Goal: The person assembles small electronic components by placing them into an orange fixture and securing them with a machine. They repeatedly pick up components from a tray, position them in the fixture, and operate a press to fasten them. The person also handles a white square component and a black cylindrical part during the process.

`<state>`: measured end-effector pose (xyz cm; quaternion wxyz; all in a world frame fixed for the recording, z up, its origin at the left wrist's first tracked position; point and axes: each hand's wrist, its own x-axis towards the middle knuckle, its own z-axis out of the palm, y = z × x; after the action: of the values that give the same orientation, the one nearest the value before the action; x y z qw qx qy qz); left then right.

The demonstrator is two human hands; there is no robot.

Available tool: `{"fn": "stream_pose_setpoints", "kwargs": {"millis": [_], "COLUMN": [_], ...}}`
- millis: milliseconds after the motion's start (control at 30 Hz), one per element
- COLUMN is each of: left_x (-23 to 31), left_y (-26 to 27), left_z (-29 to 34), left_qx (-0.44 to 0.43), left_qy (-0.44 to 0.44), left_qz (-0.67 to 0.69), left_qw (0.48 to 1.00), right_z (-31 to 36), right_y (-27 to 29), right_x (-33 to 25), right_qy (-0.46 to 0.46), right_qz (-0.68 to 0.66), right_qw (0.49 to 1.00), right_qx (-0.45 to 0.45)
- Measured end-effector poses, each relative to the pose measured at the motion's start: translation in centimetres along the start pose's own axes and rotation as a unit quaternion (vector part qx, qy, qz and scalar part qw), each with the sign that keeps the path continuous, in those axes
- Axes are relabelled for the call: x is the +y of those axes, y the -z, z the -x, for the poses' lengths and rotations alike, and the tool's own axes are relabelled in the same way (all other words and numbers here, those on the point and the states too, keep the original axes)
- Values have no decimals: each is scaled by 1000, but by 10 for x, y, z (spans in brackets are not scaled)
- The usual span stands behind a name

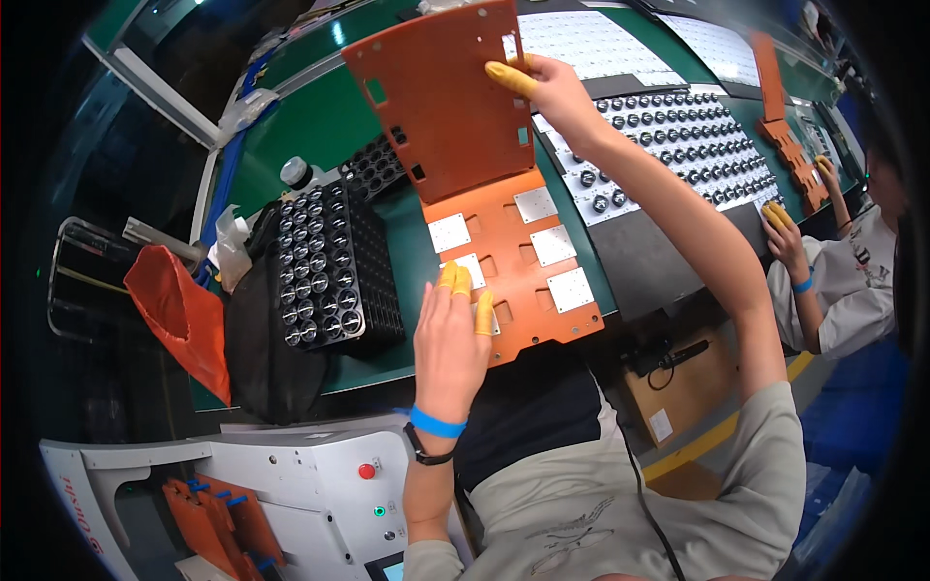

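In the head view, a flat orange base board [518,302] with cut-out recesses lies on a green bench [300,126], bearing six square white plates [553,246] in two columns. The right hand [554,92] pinches the edge of an upright orange panel [450,116] at the board's far end. The left hand [452,334], its yellow-capped fingers slightly spread, rests over the board's left-column plates; whether it grips one, I cannot tell. Left of the board stands a black stack of trays [376,266] holding round, shiny parts; right of it lies a white sheet [568,163] with black round pieces.
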<state>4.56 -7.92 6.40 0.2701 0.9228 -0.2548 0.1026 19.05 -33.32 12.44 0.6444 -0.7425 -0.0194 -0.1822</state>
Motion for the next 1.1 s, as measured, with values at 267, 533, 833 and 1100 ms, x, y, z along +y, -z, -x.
{"fn": "stream_pose_setpoints", "kwargs": {"millis": [267, 533, 833, 1100], "left_x": [-7, -5, 0, -9], "left_y": [29, 29, -6, 5], "left_z": [77, 101, 86, 89], "left_qx": [105, 178, 142, 158], "left_qy": [-33, 6, 111, 170], "left_qz": [161, 180, 82, 217], "left_qw": [981, 967, 980, 948], "right_z": [123, 204, 244, 214], "right_y": [40, 38, 13, 19], "right_x": [-40, -8, 47, 59], "right_qy": [325, 269, -116, -340], "right_qz": [228, 367, -57, -359], "right_qw": [898, 848, 991, 864], "right_qx": [-189, -270, -38, -94]}}
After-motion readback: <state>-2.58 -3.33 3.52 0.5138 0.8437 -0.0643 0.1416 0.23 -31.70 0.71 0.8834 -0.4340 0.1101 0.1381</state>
